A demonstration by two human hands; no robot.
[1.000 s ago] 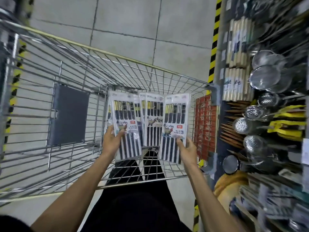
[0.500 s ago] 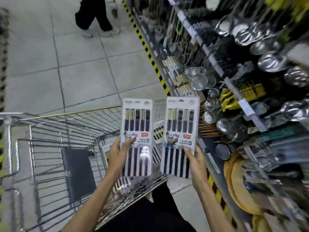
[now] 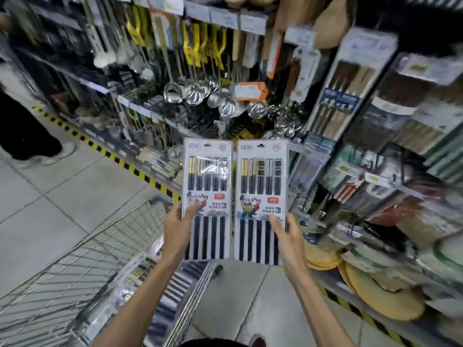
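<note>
Two white blister packs of black chopsticks are held up side by side in front of a store shelf. My left hand [image 3: 178, 225] grips the left chopstick pack [image 3: 207, 194] by its lower left edge, thumb on the front. My right hand [image 3: 288, 234] grips the right chopstick pack [image 3: 261, 196] by its lower right edge. Both packs stand upright, nearly touching. More chopstick packs [image 3: 150, 279] lie in the wire shopping cart [image 3: 105, 246] below left.
Shelves hold hanging steel ladles [image 3: 198, 92], yellow-handled tools [image 3: 198, 43], boxed chopstick sets [image 3: 343, 96] and round woven mats [image 3: 375, 296] low on the right. A yellow-black stripe [image 3: 120, 162] marks the shelf base. Another person's legs [image 3: 27, 136] stand at far left on the tiled floor.
Both hands lifted the two packs out of the cart and raised them toward the shelf. The view swung up from the cart to the shelving.
</note>
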